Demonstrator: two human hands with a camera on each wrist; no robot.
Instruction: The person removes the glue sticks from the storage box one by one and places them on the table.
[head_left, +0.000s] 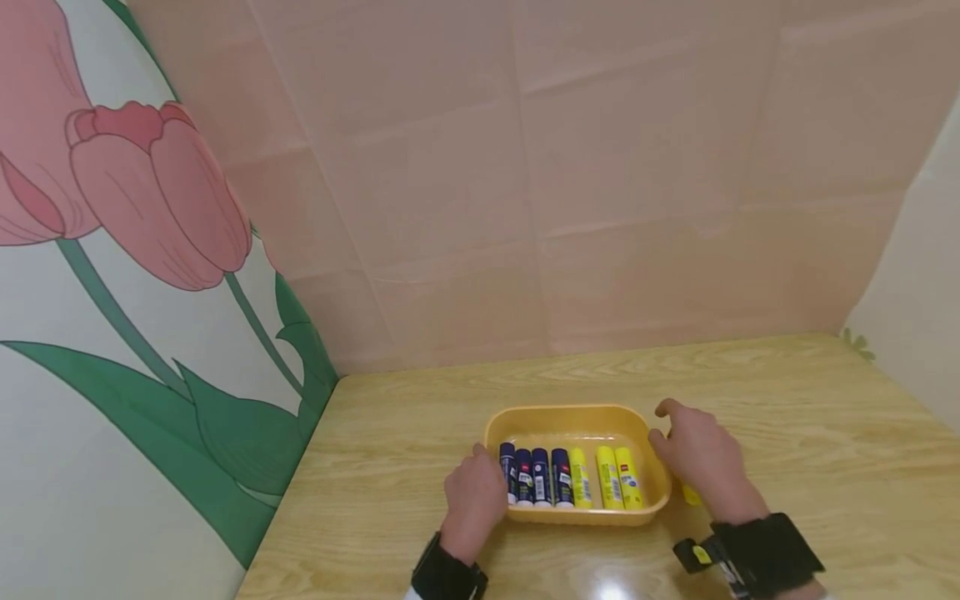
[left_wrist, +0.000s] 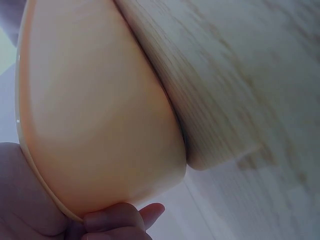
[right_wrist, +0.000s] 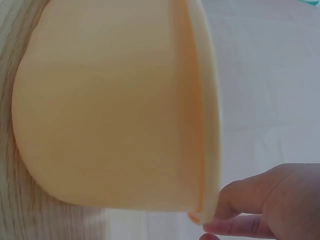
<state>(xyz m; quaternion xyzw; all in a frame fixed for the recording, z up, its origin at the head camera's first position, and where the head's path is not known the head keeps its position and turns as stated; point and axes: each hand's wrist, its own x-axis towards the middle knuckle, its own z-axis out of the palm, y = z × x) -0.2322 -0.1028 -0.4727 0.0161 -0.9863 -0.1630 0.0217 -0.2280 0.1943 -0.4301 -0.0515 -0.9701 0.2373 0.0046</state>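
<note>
A yellow-orange plastic basket [head_left: 581, 517] stands on the wooden table. Inside it lie several dark blue glue sticks [head_left: 541, 477] side by side on the left, and three yellow glue sticks [head_left: 609, 477] to their right. At the basket's left end my left hand [head_left: 477, 497] grips the rim, its fingers curled against the outer wall in the left wrist view. By the right end is my right hand [head_left: 702, 454], thumb and forefinger apart, close to the rim [right_wrist: 212, 125]. A yellow object [head_left: 691, 494] shows partly beneath the right hand, outside the basket.
Wood-grain tabletop [head_left: 390, 433] surrounds the basket. Behind the table hangs a creased pinkish sheet [head_left: 562, 183]. On the left stands a wall panel with painted tulips [head_left: 161, 192]; a pale wall [head_left: 915, 275] rises on the right.
</note>
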